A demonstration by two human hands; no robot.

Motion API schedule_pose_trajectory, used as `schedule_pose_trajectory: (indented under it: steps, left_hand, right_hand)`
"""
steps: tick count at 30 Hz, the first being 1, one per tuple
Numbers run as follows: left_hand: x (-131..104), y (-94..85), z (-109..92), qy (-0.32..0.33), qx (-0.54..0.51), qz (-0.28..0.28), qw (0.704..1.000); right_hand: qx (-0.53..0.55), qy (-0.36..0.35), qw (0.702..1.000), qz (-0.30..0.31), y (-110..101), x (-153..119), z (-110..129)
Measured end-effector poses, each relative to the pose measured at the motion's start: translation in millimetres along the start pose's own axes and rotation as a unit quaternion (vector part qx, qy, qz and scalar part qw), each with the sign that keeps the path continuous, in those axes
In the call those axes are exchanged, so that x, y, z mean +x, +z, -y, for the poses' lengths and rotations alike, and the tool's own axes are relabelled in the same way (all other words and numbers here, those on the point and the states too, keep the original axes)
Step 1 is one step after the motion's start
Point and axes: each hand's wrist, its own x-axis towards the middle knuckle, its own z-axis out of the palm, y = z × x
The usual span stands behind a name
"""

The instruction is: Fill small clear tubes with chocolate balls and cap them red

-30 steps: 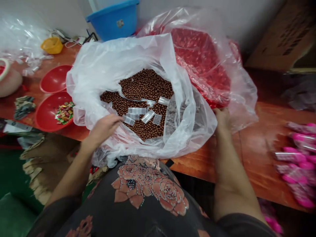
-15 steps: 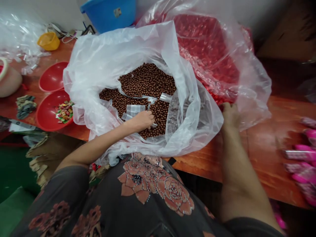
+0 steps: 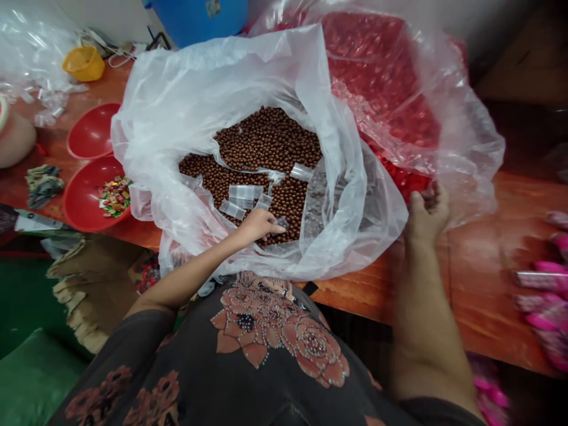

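Note:
My left hand (image 3: 261, 226) is in the open white plastic bag (image 3: 177, 89), over a mass of small round brown balls (image 3: 270, 139). Its fingers are closed on a small clear plastic tube (image 3: 281, 223) at the balls' surface. Several more clear tubes (image 3: 245, 193) lie on the balls beside this hand, and another rests farther right. At the mouth of a clear bag full of shiny red pieces (image 3: 386, 77), my right hand (image 3: 428, 216) has thumb and fingers apart. It is close to the red pieces at the bag's lower edge, and I see nothing held in it.
Two red bowls (image 3: 84, 133) stand left, the nearer holding wrapped sweets (image 3: 115, 196). Beyond are a yellow basket (image 3: 84, 63), a blue tub (image 3: 202, 21) and a pile of clear tubes (image 3: 39, 47). Pink-capped tubes (image 3: 544, 296) lie on the right of the wooden table (image 3: 477, 266).
My left hand has shifted slightly down, uncovering another clear tube. My right hand has moved right at the red bag's edge, and its thumb and fingers have spread.

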Motion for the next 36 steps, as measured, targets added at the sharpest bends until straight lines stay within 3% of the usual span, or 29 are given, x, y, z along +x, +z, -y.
schedule_pose_trajectory:
  steps: [3,5,10,16,20,25,31,36]
  left_hand:
    - [9.1,11.2,-1.1,-0.002,-0.040,-0.005,0.999]
    - [13.5,16.3,0.9,0.012,-0.067,-0.010,0.998]
    - [18.7,20.2,2.1,-0.002,-0.180,0.006,0.984]
    - [18.9,21.7,-8.7,-0.043,-0.299,0.027,0.953]
    - [18.4,23.2,-8.2,-0.039,-0.325,0.032,0.944]
    - [16.0,23.3,3.1,-0.017,-0.356,0.035,0.934]
    - [9.3,22.3,10.5,0.029,-0.386,0.009,0.922]
    - [-5.6,14.6,12.6,0.099,-0.357,-0.037,0.928]
  right_hand:
    - [0.187,0.076,0.979,-0.016,-6.4,-7.1,-3.8]
    - [0.252,0.060,0.966,-0.001,-15.7,-16.8,-4.6]
    - [0.341,0.022,0.939,0.026,-39.8,-47.1,-1.3]
    - [0.407,0.014,0.911,0.062,-44.8,-67.9,7.6]
    - [0.463,0.026,0.883,0.065,-47.8,-80.6,30.5]
    - [0.557,0.104,0.822,0.057,-61.0,-104.3,79.0]
    - [0.536,0.072,0.835,0.102,-61.6,-126.2,105.9]
    - [0.484,0.060,0.846,0.217,-41.2,-150.9,121.9]
